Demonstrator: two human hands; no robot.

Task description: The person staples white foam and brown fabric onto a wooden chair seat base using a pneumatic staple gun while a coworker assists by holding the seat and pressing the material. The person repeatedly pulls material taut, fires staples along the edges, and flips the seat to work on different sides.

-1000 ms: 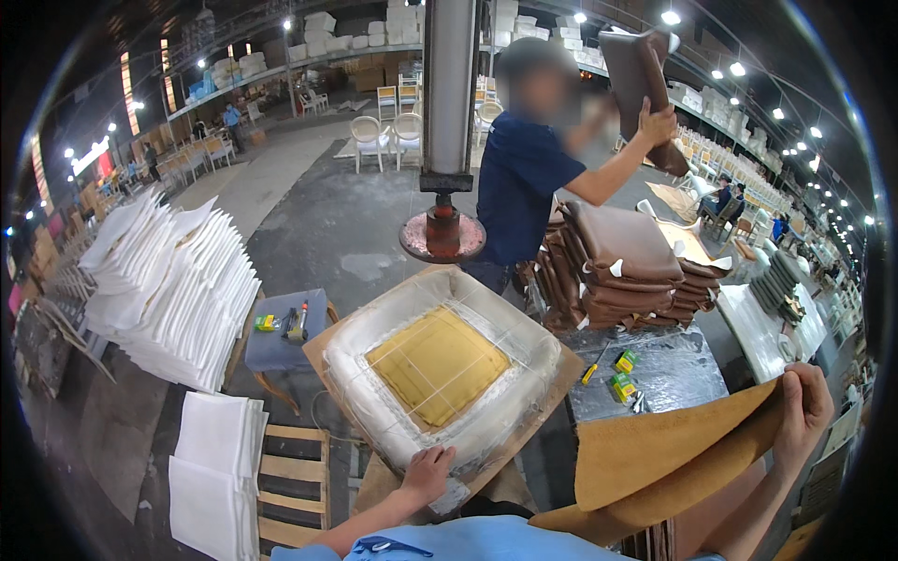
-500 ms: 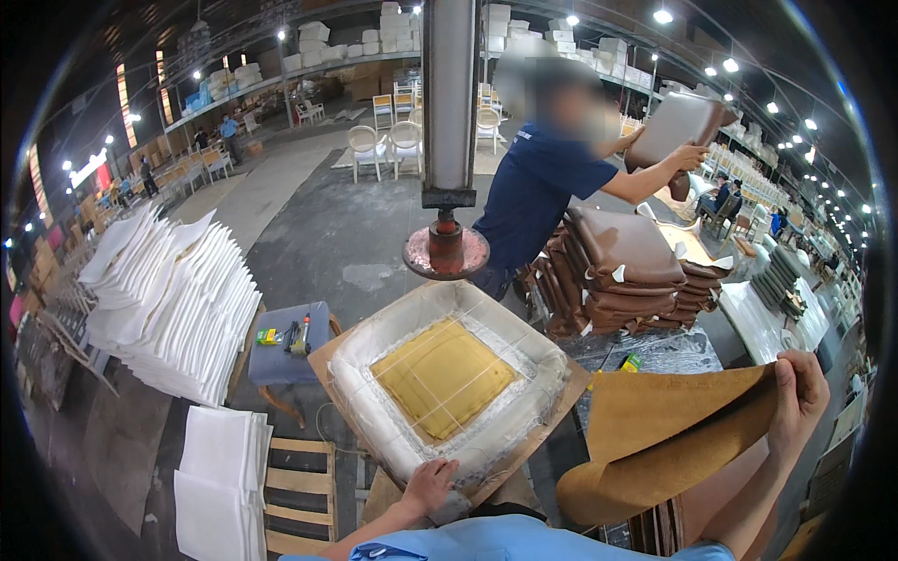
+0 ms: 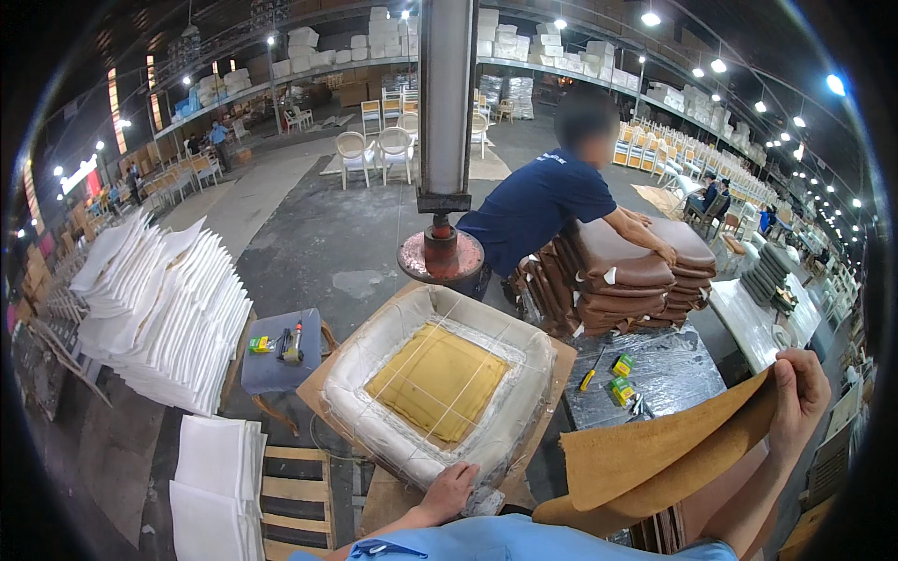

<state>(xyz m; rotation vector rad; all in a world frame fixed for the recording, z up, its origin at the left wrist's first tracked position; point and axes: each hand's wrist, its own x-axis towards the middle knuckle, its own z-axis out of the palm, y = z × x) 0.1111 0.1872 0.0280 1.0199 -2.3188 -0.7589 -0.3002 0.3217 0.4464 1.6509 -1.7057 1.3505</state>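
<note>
In front of me a square white padded seat (image 3: 374, 355) lies on a brown board (image 3: 323, 397). A yellow foam pad (image 3: 440, 379) fills its middle, with thin strings crossing over it. My left hand (image 3: 449, 491) rests on the seat's near rim, fingers laid out and holding nothing. Off to the right, my right hand (image 3: 797, 393) is shut on the upper corner of a brown leather sheet (image 3: 645, 458). The sheet hangs folded from that hand and drapes toward my body, apart from the padded seat. A press column with a round red plate (image 3: 441, 257) stands just beyond the seat.
White foam sheets (image 3: 159, 318) are stacked at left, beside a blue-grey stool (image 3: 281, 365) with tools. A wrapped table (image 3: 655, 365) at right bears a yellow cutter (image 3: 587, 380) and small boxes. Behind it, a co-worker (image 3: 552, 196) leans over brown cushions (image 3: 617, 262).
The co-worker has lowered the brown cushion onto the stack. My leather sheet has swung lower and nearer, uncovering more of the wrapped table. The view has shifted slightly; my left hand stays on the rim.
</note>
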